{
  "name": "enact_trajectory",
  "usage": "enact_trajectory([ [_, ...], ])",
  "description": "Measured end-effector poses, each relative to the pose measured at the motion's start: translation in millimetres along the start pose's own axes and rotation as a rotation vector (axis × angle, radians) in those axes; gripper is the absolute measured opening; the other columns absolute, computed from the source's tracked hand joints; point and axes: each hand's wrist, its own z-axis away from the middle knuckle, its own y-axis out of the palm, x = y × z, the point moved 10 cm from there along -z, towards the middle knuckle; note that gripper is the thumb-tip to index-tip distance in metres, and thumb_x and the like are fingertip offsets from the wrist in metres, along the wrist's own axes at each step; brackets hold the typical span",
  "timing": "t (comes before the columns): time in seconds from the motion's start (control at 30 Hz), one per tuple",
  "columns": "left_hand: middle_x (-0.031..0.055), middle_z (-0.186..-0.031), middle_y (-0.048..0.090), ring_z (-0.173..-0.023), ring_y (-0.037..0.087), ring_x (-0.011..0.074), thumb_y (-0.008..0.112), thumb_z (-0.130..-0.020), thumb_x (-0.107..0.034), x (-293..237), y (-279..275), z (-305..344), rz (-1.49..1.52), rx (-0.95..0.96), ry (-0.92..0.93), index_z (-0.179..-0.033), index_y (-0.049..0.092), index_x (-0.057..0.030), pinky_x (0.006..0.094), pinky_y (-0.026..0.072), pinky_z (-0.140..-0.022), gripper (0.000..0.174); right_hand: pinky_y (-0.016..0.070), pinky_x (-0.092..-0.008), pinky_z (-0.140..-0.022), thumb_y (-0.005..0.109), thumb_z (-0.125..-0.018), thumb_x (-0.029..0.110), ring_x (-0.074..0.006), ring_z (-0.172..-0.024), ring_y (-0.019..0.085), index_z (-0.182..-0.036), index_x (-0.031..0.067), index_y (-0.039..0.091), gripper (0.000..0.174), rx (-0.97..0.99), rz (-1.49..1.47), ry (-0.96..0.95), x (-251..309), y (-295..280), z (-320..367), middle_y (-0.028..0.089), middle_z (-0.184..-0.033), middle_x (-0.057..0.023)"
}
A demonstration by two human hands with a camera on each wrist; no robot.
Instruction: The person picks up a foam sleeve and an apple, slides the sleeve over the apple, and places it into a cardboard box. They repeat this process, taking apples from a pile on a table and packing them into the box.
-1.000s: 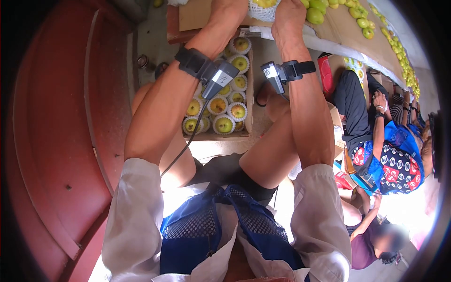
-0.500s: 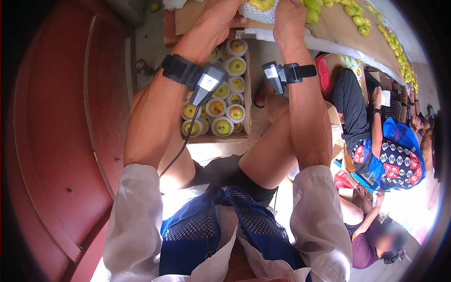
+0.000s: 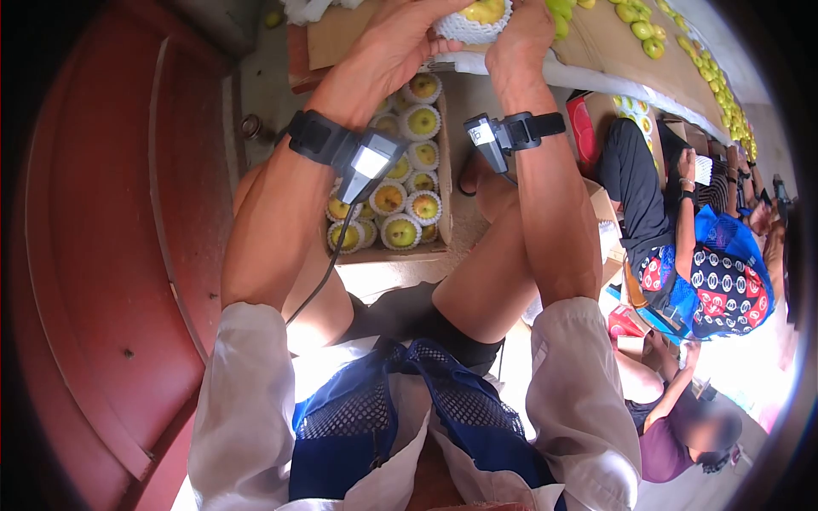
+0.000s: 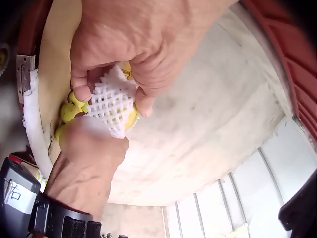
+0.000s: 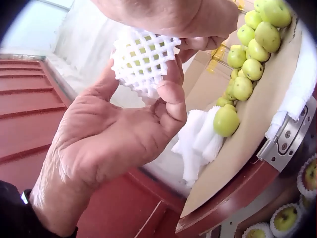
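Note:
At the top of the head view, a yellow-green fruit in a white foam net (image 3: 474,23) is between both hands. The left hand (image 3: 406,43) grips it from the left, and in the right wrist view the thumb and fingers of the left hand (image 5: 119,124) curl round the foam net (image 5: 143,58). The right hand (image 3: 521,41) holds the other side; in the left wrist view the right hand (image 4: 91,144) lies against the netted fruit (image 4: 113,101), its fingertips mostly hidden or blurred.
A cardboard box (image 3: 445,170) of netted fruits stands on the floor below the forearms. Loose green fruits (image 5: 242,88) lie on the cardboard-covered table (image 3: 596,53), near white foam nets (image 5: 198,141). A red door (image 3: 94,255) is at left; other people sit at right.
Both hands and the netted fruit have come slightly down in the head view, nearer the body. The left hand has turned, with more of its palm side and fingers showing.

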Motion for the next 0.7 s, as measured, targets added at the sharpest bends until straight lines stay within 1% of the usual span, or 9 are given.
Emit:
enact_trajectory([
  [0.1, 0.0093, -0.120, 0.068, -0.110, 0.066, 0.0166, 0.062, -0.103, -0.028, 9.5, -4.7, -4.1, 0.110, -0.016, -0.039, -0.131, 0.059, -0.0025, 0.0316, 0.0586, -0.088, 0.038, 0.0503, -0.0330, -0.083, 0.044, -0.100, 0.022, -0.0229, -0.089, 0.063, -0.102, -0.0025, 0.065, 0.032, -0.058, -0.002, -0.036, 4.7, 2.3, 8.0, 0.068, -0.095, -0.0124],
  [0.2, 0.0073, -0.124, 0.067, -0.111, 0.065, 0.0160, 0.062, -0.103, -0.031, 13.2, -13.2, -5.8, 0.097, -0.089, -0.059, -0.133, 0.060, -0.0045, 0.0312, 0.0556, -0.089, 0.040, 0.0484, -0.0332, -0.084, 0.045, -0.100, 0.023, -0.0216, -0.087, 0.061, -0.103, -0.0009, 0.065, 0.031, -0.027, 0.267, -0.177, 12.5, 0.7, 3.7, 0.067, -0.093, -0.0108],
  [0.3, 0.0047, -0.125, 0.067, -0.113, 0.063, 0.0150, 0.064, -0.102, -0.034, 4.6, -19.8, 0.3, -0.043, -0.154, -0.085, -0.133, 0.060, -0.0068, 0.0308, 0.0518, -0.091, 0.041, 0.0469, -0.0327, -0.085, 0.046, -0.100, 0.022, -0.0207, -0.088, 0.059, -0.104, -0.0004, 0.065, 0.030, 0.045, 0.269, -0.101, 14.8, 7.3, 5.3, 0.066, -0.096, -0.0091],
  [0.4, 0.0031, -0.124, 0.067, -0.113, 0.062, 0.0140, 0.065, -0.101, -0.035, -7.9, -24.3, 7.0, -0.152, -0.190, -0.109, -0.132, 0.061, -0.0079, 0.0301, 0.0501, -0.090, 0.041, 0.0470, -0.0319, -0.084, 0.047, -0.102, 0.025, -0.0209, -0.092, 0.060, -0.110, -0.0018, 0.066, 0.033, 0.212, 0.280, 0.018, -2.3, 3.7, -8.7, 0.067, -0.105, -0.0088],
  [0.5, 0.0036, -0.121, 0.068, -0.108, 0.063, 0.0134, 0.067, -0.100, -0.035, -15.1, -26.1, 14.8, -0.219, -0.162, -0.095, -0.129, 0.063, -0.0072, 0.0284, 0.0515, -0.085, 0.040, 0.0469, -0.0297, -0.085, 0.051, -0.104, 0.029, -0.0200, -0.099, 0.061, -0.119, -0.0023, 0.065, 0.038, 0.272, 0.413, 0.161, 11.9, 10.9, 10.2, 0.067, -0.114, -0.0097],
  [0.57, 0.0035, -0.119, 0.069, -0.105, 0.064, 0.0128, 0.067, -0.100, -0.035, -15.5, -29.3, 10.9, -0.212, -0.117, -0.061, -0.127, 0.064, -0.0068, 0.0269, 0.0520, -0.081, 0.040, 0.0472, -0.0299, -0.089, 0.054, -0.104, 0.033, -0.0188, -0.104, 0.061, -0.122, -0.0021, 0.065, 0.041, 0.382, 0.512, 0.100, 27.9, 20.2, 27.2, 0.068, -0.118, -0.0113],
  [0.6, 0.0034, -0.117, 0.069, -0.103, 0.064, 0.0125, 0.067, -0.099, -0.034, -14.6, -33.9, 12.2, -0.239, -0.126, -0.087, -0.127, 0.064, -0.0063, 0.0264, 0.0522, -0.080, 0.039, 0.0474, -0.0301, -0.091, 0.056, -0.104, 0.035, -0.0183, -0.106, 0.061, -0.124, -0.0020, 0.064, 0.042, 0.438, 0.557, 0.066, 35.4, 26.8, 33.8, 0.068, -0.120, -0.0122],
  [0.63, 0.0032, -0.115, 0.069, -0.102, 0.065, 0.0122, 0.068, -0.099, -0.033, -14.4, -36.8, 15.3, -0.264, -0.135, -0.117, -0.126, 0.065, -0.0057, 0.0258, 0.0524, -0.079, 0.038, 0.0473, -0.0323, -0.096, 0.063, -0.102, 0.032, -0.0190, -0.112, 0.060, -0.133, -0.0026, 0.057, 0.047, 0.515, 0.562, 0.061, 39.7, 35.2, 41.2, 0.065, -0.126, -0.0145],
  [0.7, 0.0022, -0.107, 0.070, -0.096, 0.065, 0.0111, 0.068, -0.099, -0.029, -10.3, -47.4, 20.8, -0.324, -0.145, -0.170, -0.120, 0.067, -0.0049, 0.0259, 0.0531, -0.078, 0.033, 0.0476, -0.0340, -0.099, 0.067, -0.099, 0.030, -0.0212, -0.115, 0.059, -0.139, -0.0028, 0.050, 0.054, 0.652, 0.560, 0.076, 31.9, 42.1, 55.5, 0.062, -0.130, -0.0157],
])
